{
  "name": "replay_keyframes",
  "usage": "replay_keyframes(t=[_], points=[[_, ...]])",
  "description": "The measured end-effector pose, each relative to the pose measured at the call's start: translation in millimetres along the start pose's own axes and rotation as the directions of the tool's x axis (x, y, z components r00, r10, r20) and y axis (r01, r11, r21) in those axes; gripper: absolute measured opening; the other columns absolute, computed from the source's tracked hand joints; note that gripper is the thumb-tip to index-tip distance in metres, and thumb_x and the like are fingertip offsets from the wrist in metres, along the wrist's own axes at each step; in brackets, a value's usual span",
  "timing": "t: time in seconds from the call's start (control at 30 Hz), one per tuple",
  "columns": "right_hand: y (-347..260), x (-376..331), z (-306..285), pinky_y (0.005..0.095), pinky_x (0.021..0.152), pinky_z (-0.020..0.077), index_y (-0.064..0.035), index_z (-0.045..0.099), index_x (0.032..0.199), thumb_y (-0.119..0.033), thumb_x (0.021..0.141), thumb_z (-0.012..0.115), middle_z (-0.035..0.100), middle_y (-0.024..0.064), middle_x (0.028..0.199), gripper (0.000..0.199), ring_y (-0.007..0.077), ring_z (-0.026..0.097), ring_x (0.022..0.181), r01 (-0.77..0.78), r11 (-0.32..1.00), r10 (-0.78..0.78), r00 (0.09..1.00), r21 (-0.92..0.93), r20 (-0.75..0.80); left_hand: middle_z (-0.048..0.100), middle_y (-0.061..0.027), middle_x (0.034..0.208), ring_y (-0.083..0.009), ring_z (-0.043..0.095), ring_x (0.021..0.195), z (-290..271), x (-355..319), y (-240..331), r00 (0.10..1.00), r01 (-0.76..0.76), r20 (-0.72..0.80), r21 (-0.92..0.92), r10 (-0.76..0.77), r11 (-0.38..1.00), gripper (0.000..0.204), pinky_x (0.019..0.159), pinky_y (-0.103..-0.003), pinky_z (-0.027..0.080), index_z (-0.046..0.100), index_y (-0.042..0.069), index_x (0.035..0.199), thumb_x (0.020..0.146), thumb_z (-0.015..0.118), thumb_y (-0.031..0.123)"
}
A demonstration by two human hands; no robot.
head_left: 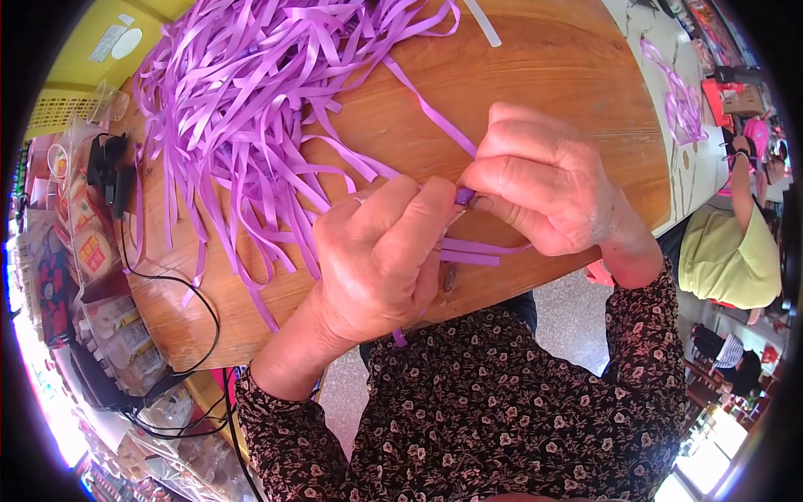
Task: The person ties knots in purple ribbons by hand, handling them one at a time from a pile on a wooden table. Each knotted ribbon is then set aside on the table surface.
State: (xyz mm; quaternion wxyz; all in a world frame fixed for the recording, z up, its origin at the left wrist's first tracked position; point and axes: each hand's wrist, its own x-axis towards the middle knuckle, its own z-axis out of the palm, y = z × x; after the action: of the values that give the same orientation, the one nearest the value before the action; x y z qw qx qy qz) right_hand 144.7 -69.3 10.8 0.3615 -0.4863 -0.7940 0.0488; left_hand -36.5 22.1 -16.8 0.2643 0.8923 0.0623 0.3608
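Observation:
My left hand (376, 251) and my right hand (548, 180) meet over the near part of the wooden table. Both are closed, fingertips pinching a light purple ribbon (477, 253) from either side. A small, darker purple piece (464, 197) shows between the fingertips; whether it is a knot or a bead I cannot tell. Loose ribbon ends stick out below my right hand, and one short end hangs under my left. Another ribbon strand (435, 120) runs from the pile to my right hand. The large, tangled ribbon pile (242, 100) covers the table's far left.
A yellow crate (63, 105) and a clear plastic cup (109, 102) stand at the far left. A black device (110, 163) trails a cable over the table's left edge. More ribbons (682, 105) lie on a white surface at right, near a person in yellow-green (728, 259).

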Motion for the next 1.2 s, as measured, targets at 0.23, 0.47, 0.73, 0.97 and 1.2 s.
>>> replay_keyframes(t=[0.23, 0.47, 0.73, 0.97, 1.2], points=[[1.5, -0.4, -1.3, 0.0328, 0.051, 0.0375, 0.0005, 0.061, 0.081, -0.013, 0.073, 0.071, 0.051, 0.0079, 0.069, 0.019, 0.0240, 0.047, 0.060, -0.130, 0.968, 0.122, 0.991, 0.214, 0.050, 0.046, -0.0039, 0.066, -0.0186, 0.051, 0.050, -2.0, 0.8, 2.3, 0.998, -0.062, -0.025, 0.095, 0.065, 0.994, 0.035, 0.042, -0.031, 0.040, 0.061, 0.000, 0.091, 0.057, 0.063, 0.003], [-4.1, 1.4, -0.2, 0.0309, 0.054, 0.0381, 0.0022, 0.060, 0.081, -0.009, 0.079, 0.068, 0.054, 0.0089, 0.069, 0.014, 0.0211, 0.051, 0.062, -0.380, 0.783, 0.307, 0.924, 0.492, 0.227, 0.046, -0.0035, 0.069, -0.0170, 0.054, 0.053, -0.2, -2.5, -5.2, 0.974, -0.196, -0.092, 0.127, 0.208, 0.972, 0.045, 0.042, -0.029, 0.041, 0.061, -0.001, 0.094, 0.050, 0.064, 0.009], [3.0, 2.1, -5.4, 0.0269, 0.058, 0.0421, 0.0019, 0.063, 0.083, -0.011, 0.083, 0.067, 0.059, 0.0048, 0.072, 0.014, 0.0135, 0.055, 0.064, -0.550, 0.566, 0.443, 0.831, 0.615, 0.336, 0.053, -0.0073, 0.072, -0.0207, 0.053, 0.053, -0.7, 3.9, -7.3, 1.000, 0.002, -0.011, -0.101, -0.003, 0.995, 0.024, 0.045, -0.031, 0.042, 0.059, -0.001, 0.094, 0.071, 0.067, 0.000], [14.1, 1.1, -14.4, 0.0236, 0.059, 0.0437, 0.0017, 0.065, 0.087, -0.009, 0.085, 0.066, 0.061, 0.0047, 0.074, 0.011, 0.0104, 0.056, 0.065, -0.549, 0.620, 0.469, 0.832, 0.561, 0.297, 0.060, -0.0088, 0.082, -0.0185, 0.052, 0.064, 5.6, 6.7, -9.2, 0.978, 0.163, -0.065, -0.353, -0.198, 0.921, 0.009, 0.058, -0.028, 0.043, 0.059, -0.002, 0.096, 0.087, 0.058, -0.004], [12.6, 3.2, -17.3, 0.0222, 0.057, 0.0428, 0.0013, 0.066, 0.087, -0.009, 0.086, 0.065, 0.060, 0.0036, 0.074, 0.010, 0.0089, 0.054, 0.063, -0.506, 0.610, 0.482, 0.848, 0.610, 0.221, 0.056, -0.0053, 0.077, -0.0137, 0.051, 0.067, 5.7, 3.7, -9.3, 0.919, 0.350, -0.010, -0.442, -0.394, 0.826, 0.013, 0.062, -0.024, 0.042, 0.060, 0.000, 0.098, 0.086, 0.060, -0.004]])
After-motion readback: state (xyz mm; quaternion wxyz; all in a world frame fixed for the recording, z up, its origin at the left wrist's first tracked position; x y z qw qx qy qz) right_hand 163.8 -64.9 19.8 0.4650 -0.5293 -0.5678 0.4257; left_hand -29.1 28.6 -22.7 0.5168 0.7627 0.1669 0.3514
